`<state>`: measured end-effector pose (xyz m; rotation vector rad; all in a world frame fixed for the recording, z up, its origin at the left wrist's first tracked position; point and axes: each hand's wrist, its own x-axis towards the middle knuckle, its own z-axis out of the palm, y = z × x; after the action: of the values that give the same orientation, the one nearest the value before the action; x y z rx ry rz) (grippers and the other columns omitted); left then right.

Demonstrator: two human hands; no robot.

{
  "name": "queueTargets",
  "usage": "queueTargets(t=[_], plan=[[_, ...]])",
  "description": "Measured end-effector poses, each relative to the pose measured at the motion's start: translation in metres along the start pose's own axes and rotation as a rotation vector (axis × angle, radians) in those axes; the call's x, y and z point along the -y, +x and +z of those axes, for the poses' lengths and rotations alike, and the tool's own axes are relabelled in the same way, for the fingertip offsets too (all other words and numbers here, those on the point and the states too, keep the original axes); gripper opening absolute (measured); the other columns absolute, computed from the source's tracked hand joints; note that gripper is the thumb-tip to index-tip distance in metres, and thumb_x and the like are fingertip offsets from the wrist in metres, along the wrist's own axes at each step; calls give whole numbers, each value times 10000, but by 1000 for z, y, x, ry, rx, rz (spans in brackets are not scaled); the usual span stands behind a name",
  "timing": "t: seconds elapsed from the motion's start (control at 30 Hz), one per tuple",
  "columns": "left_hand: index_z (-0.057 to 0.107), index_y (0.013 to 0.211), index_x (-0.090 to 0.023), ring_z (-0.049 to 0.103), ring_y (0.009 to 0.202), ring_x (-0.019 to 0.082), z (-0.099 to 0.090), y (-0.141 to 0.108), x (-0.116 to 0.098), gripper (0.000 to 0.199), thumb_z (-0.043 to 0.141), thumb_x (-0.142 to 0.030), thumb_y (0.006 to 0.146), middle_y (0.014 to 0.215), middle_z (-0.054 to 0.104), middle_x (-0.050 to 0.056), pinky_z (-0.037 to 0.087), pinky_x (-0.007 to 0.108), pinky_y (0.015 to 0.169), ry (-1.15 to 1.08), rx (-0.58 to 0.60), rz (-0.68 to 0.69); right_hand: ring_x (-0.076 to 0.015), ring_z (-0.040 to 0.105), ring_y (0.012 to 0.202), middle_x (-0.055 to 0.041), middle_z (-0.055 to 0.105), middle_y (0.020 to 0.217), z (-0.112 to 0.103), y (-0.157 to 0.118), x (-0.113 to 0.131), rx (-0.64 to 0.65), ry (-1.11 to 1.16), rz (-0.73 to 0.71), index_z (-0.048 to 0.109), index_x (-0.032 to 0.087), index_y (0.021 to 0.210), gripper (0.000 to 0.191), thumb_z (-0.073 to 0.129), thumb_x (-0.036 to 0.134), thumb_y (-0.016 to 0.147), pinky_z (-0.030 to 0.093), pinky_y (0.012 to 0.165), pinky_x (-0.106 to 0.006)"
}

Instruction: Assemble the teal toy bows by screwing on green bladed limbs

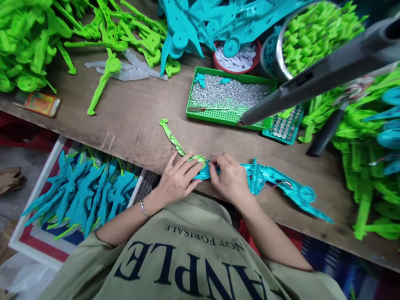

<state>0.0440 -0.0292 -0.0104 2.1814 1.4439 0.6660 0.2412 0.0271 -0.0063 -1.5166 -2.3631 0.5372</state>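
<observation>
A long blue plastic shell half point(281, 183) lies along the table's front edge, its ribbed inner side up, with a thin wire and a small metal piece on it. At its left end sits the round end of a slim green plastic part point(171, 137), whose hooked arm points away from me. My left hand point(181, 177) holds these two together, fingers laid over the green round end and the thumb by the blue shell. Close beside it, my right hand point(229, 177) pinches at the joint between them; whatever is in its fingertips is too small to name.
A green tray point(215, 118) of small metal screws holds a screwdriver point(203, 108). A dark grey tool point(312, 71) hangs over its right side. Green parts point(28, 41) are piled left, blue shells point(187, 25) behind. Assembled blue-green pieces point(84, 191) fill a crate below left.
</observation>
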Motion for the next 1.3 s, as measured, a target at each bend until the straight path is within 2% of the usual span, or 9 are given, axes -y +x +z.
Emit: queueTargets(t=[0.13, 0.23, 0.4, 0.5, 0.6, 0.73, 0.9, 1.17, 1.3], plan=[[593, 1431, -225, 495, 1451, 343, -1, 1, -5, 445, 557, -344, 1005, 1368, 685, 135, 260, 624, 1243, 78, 15, 9, -156, 511, 613, -72, 617, 817, 1, 2, 4, -14, -72, 11, 685, 180, 825, 237, 504, 252, 959, 311, 525, -290], [569, 1464, -232, 477, 1457, 366, -1, 3, -12, 480, 560, -308, 990, 1384, 667, 143, 248, 647, 1234, 130, 30, -4, -143, 472, 588, -73, 598, 834, -4, -1, 4, -4, -110, -78, 707, 177, 829, 251, 495, 233, 951, 298, 502, -287], [557, 1485, -253, 473, 1436, 398, 2, 6, -21, 542, 593, -266, 945, 1358, 648, 157, 311, 665, 1188, 239, 65, -32, -170, 537, 678, -83, 573, 908, -19, -11, -3, 77, -53, -213, 737, 173, 993, 301, 466, 101, 884, 428, 561, -293], [548, 1495, -273, 465, 1425, 403, 2, 8, -25, 554, 590, -263, 943, 1354, 631, 154, 318, 676, 1179, 289, 92, -39, -195, 590, 761, -81, 583, 917, -25, -13, -13, 102, 64, -222, 702, 174, 1059, 315, 434, 79, 926, 501, 651, -318], [539, 1503, -276, 459, 1419, 407, 0, 10, -28, 555, 576, -252, 950, 1347, 620, 156, 317, 693, 1174, 330, 119, -41, -216, 621, 827, -91, 613, 935, -26, -11, -22, 84, 145, -212, 657, 169, 1070, 246, 433, 115, 985, 517, 705, -339], [563, 1478, -239, 479, 1390, 426, -4, 13, -31, 541, 585, -239, 937, 1304, 626, 176, 356, 717, 1135, 371, 141, -28, -214, 628, 838, -97, 623, 962, -23, -6, -28, 111, 92, -192, 652, 169, 1065, 237, 432, 115, 996, 485, 684, -318], [558, 1476, -263, 475, 1406, 415, -8, 16, -35, 540, 595, -243, 938, 1310, 622, 161, 382, 706, 1127, 425, 192, -46, -191, 599, 778, -85, 623, 940, -23, -1, -28, 140, -51, -177, 687, 180, 1016, 263, 428, 133, 995, 390, 599, -288], [506, 1523, -307, 461, 1430, 411, -10, 18, -39, 568, 566, -232, 963, 1327, 617, 150, 367, 720, 1136, 483, 253, -56, -177, 607, 764, -77, 634, 897, -21, 0, -39, 102, -22, -237, 765, 181, 993, 315, 465, 98, 946, 427, 651, -287], [519, 1515, -306, 459, 1431, 421, -11, 19, -41, 577, 583, -219, 948, 1339, 612, 154, 358, 724, 1140, 499, 280, -63, -176, 588, 762, -80, 627, 934, -23, -1, -40, 116, -95, -268, 790, 233, 1071, 388, 471, 68, 922, 376, 606, -285]])
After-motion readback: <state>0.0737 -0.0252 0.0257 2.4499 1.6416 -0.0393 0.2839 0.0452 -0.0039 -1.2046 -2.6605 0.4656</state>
